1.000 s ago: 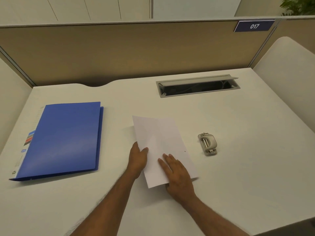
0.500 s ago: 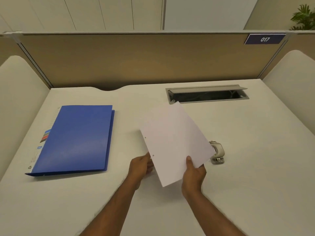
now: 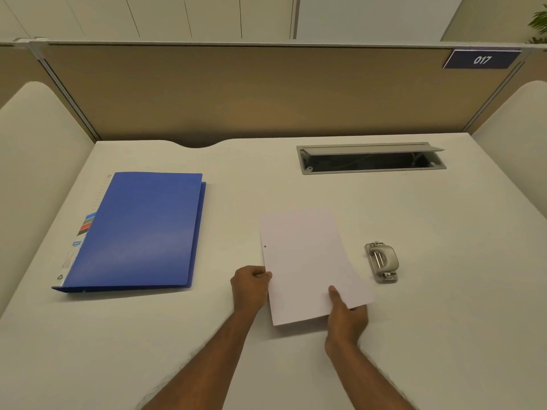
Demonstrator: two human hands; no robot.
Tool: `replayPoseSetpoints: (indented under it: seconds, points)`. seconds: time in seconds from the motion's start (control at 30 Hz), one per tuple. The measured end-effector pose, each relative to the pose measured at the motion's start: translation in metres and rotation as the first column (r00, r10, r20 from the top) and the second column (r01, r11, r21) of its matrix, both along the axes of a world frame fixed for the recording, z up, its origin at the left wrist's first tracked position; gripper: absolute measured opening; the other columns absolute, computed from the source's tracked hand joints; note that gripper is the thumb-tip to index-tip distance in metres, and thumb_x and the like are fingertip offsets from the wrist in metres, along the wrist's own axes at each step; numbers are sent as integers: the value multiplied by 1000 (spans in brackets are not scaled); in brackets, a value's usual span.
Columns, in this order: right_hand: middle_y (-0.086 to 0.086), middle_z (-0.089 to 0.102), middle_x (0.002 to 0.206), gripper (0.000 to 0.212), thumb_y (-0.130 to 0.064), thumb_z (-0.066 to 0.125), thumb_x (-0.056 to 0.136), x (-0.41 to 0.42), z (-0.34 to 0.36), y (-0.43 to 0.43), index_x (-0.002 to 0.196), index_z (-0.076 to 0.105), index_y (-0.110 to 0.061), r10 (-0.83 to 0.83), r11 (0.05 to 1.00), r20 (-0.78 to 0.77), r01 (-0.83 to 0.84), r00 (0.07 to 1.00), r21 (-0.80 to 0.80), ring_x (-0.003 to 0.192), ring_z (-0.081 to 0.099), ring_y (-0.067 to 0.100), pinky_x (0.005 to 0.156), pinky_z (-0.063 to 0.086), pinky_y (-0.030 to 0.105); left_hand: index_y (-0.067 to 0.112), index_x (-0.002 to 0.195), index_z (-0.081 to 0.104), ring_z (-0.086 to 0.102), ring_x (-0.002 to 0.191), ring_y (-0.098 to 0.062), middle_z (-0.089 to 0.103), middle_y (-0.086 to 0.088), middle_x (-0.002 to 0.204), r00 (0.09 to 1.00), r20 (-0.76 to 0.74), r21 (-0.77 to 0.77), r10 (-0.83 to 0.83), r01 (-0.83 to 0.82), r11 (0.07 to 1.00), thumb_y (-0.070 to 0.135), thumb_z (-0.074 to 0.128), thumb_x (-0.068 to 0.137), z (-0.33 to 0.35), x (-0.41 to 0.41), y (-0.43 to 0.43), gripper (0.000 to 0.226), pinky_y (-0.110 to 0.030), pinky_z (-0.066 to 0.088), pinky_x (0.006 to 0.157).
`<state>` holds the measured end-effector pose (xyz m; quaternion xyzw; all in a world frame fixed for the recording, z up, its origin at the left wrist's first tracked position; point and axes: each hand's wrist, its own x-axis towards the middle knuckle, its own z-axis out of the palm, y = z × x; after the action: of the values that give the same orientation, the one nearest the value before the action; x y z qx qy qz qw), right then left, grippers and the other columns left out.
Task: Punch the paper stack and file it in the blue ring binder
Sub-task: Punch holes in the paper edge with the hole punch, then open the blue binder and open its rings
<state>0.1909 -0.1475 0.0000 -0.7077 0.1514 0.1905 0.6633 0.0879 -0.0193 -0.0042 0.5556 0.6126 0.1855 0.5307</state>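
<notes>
Head view: left hand (image 3: 250,287) and right hand (image 3: 346,316) each grasp the paper stack (image 3: 310,261) at centre; blue ring binder (image 3: 136,232) closed left, hole punch (image 3: 381,261) right.

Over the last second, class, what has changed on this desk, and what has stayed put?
The paper stack, flat under both palms a second ago, was picked up. The left hand now pinches its punched edge and the right hand its lower corner; since half a second ago it has been turned squarer. The blue binder remains closed and the hole punch untouched.
</notes>
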Motion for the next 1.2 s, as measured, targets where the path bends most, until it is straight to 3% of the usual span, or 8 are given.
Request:
replayPoseSetpoints:
  seconds: [0.17,0.3,0.5,0.7,0.83,0.9,1.03,1.2]
  points:
    - [7,68,85,33,-9,72,79,41,-2,-30,112,64,-8,160,944,140,-110,977,-309,89,62,26,84,42,30,4,106,71,66,90,-19,73,-6,98,992,-115,190,-47,68,979,14,66,85,5,1,-4,23,-19,43,79]
    - [13,73,87,16,-5,69,79,54,-3,-39,95,73,-7,354,854,181,-238,917,-463,84,64,27,80,43,29,8,89,72,54,73,-11,56,14,69,980,-183,250,-73,118,961,13,63,88,0,3,-6,11,-20,40,71]
    - [16,73,93,15,-4,68,80,52,-10,-37,95,73,-4,392,827,242,-225,888,-515,79,59,23,79,42,28,7,103,67,63,93,-19,67,-3,98,970,-224,254,-91,148,956,22,62,89,-13,-2,-4,21,-23,43,80]
    - [9,61,99,21,-9,72,79,41,-11,-27,98,67,-14,440,807,424,-141,791,-574,88,58,29,77,46,35,14,108,67,56,71,-11,63,3,87,974,-216,466,-63,160,870,30,63,88,6,-48,33,26,-22,43,71]
    - [1,62,88,22,-2,70,78,8,5,23,91,65,-18,604,795,517,-410,606,-447,75,57,15,65,41,11,13,107,66,59,80,-22,64,-8,96,971,-215,659,105,65,749,26,63,87,32,-126,102,24,-34,48,73]
    - [-1,66,83,16,-6,70,79,-12,14,61,90,66,-17,725,684,433,-632,535,-364,71,61,7,65,44,7,11,116,61,57,100,-32,59,-15,109,937,-295,681,190,67,729,25,68,83,40,-169,140,36,-44,46,86]
    - [2,70,86,28,-28,75,77,-64,21,136,101,64,-18,938,348,37,-931,346,-109,80,67,15,76,54,35,4,137,41,42,125,-43,43,-23,136,817,-504,476,279,-7,880,50,75,72,50,-237,191,86,-57,38,101]
    - [4,57,130,68,-45,72,74,-112,9,190,132,45,-22,929,335,-184,-941,322,45,113,59,21,102,46,40,10,147,22,44,129,-41,41,-16,146,876,-463,156,132,-66,986,77,66,50,41,-274,205,126,-56,38,104]
